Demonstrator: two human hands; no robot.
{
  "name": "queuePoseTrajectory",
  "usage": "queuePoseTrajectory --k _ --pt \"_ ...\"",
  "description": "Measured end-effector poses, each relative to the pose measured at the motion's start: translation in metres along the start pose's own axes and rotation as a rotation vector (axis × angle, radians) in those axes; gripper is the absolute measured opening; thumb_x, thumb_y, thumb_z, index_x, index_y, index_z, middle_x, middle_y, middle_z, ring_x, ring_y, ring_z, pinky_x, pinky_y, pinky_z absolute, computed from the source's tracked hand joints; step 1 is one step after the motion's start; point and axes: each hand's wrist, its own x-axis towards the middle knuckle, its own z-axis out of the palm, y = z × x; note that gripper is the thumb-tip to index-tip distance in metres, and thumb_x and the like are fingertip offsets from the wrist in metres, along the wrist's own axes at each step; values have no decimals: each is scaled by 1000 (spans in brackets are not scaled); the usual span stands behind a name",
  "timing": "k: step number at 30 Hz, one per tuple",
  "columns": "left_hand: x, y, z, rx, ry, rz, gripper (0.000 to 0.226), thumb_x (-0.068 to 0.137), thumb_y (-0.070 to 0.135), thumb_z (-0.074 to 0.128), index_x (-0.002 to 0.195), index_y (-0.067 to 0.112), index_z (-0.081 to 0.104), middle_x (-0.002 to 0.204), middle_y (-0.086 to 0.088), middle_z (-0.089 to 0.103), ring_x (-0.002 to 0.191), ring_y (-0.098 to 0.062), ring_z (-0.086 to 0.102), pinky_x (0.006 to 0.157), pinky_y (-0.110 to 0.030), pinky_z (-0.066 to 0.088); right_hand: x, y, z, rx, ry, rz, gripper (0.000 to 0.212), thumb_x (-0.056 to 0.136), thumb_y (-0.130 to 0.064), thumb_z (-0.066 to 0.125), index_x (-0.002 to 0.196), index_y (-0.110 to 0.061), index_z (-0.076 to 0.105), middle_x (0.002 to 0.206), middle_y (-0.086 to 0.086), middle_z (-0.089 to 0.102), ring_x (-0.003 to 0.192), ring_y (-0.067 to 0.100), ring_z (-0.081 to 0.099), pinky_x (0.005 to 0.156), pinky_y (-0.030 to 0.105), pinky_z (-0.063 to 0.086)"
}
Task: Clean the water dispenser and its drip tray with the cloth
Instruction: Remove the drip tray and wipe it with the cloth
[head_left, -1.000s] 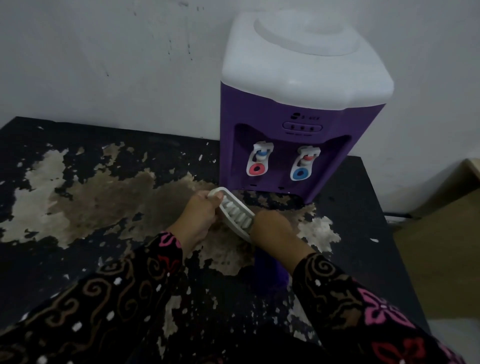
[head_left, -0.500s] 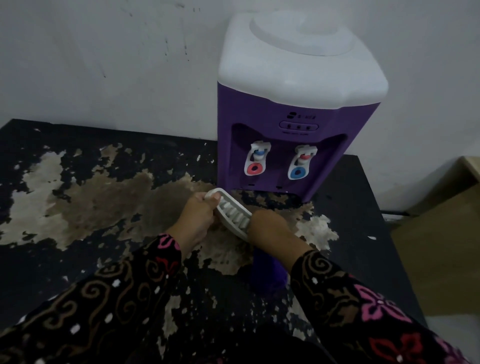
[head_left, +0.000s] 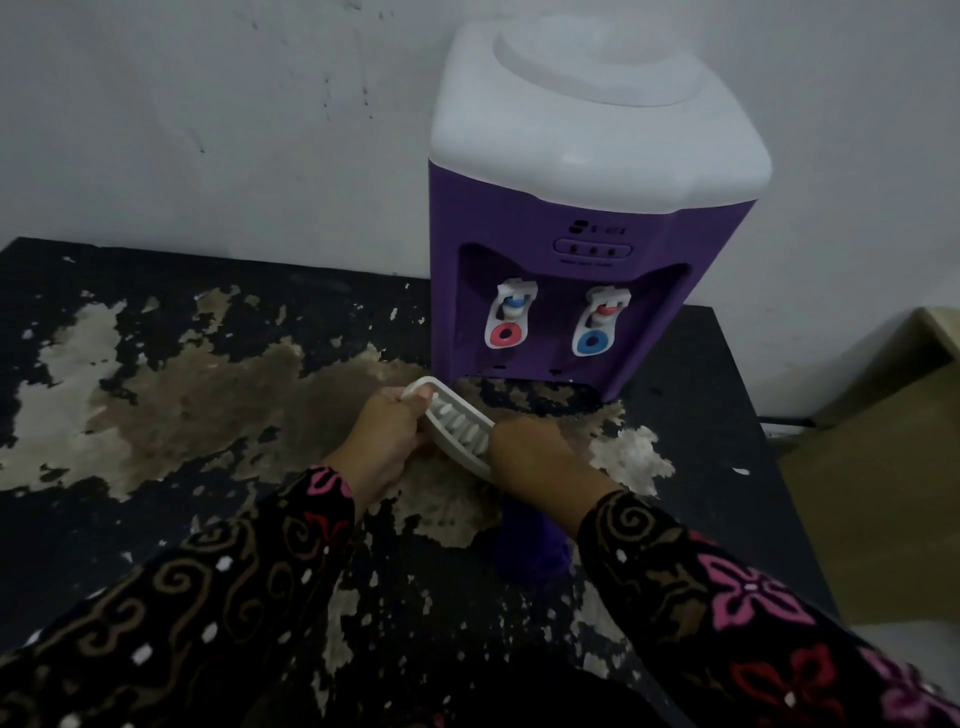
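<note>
Gripping the white drip tray (head_left: 451, 419) by its far end, the left hand (head_left: 387, 441) is wrapping its fingers round the rim, with the thumb pressing on the top corner. The right hand (head_left: 535, 457) is covering the tray's near end, knuckles up, and a purple cloth (head_left: 530, 545) is hanging out from under its palm toward the person. That hand seems to be holding the cloth against the tray. Its fingertips are hidden, so I cannot tell whether they are also clamping the rim.

Between the two hands the tray is sitting tilted, slotted face up, lifted off the peeling black table (head_left: 701, 415) or just grazing it. The water dispenser (head_left: 571, 208) is standing just beyond the grip, its tray recess empty under the red tap (head_left: 506, 322) and blue tap (head_left: 597, 327).

The tray is looking like thin moulded plastic: light, stiff, and probably slick where wet. The slats are likely to flex or crack under a hard squeeze, so the solid rim at the ends is the place to hold. The cloth is soft and limp and should fold readily into the slots.

Both forearms are reaching forward and converging on the tray, wrists fairly straight, patterned sleeves (head_left: 234, 597) drawn down to the wrists.
</note>
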Motion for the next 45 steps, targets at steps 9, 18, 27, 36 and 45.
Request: queuePoseTrajectory --k 9,18,27,36,45 --pt "-1 -8 -8 -56 11 -30 25 99 15 42 86 3 60 87 -13 66 83 -22 64 75 -32 52 0 15 24 643 90 385 20 84 -9 55 80 10 63 81 19 67 73 24 56 47 21 36" --pt "5 -5 -2 6 -3 17 23 98 16 44 91 3 61 88 -13 66 83 -22 65 84 -37 53 -1 15 14 240 -62 95 22 86 -13 53 102 0 59 108 16 63 95 29 60 73 31 49" --pt "5 -4 -3 -24 -6 -21 22 99 16 43 90 4 60 96 -16 66 92 -24 64 88 -36 51 1 19 34 664 230 371 19 87 -12 53 69 -4 56 79 14 62 71 23 54 49 19 36" --pt "7 -4 0 19 2 20 26 99 18 42 87 5 61 91 -14 67 88 -24 65 89 -39 52 0 35 15 862 194 384 10 82 -9 60 84 -3 68 78 7 62 77 20 56 66 28 47" --pt "6 -6 -3 21 14 -15 27 99 19 42 92 3 62 100 -18 66 97 -27 64 92 -38 50 21 21 11 215 -19 106 11 82 -3 50 82 -1 61 94 15 64 91 29 63 68 31 49"
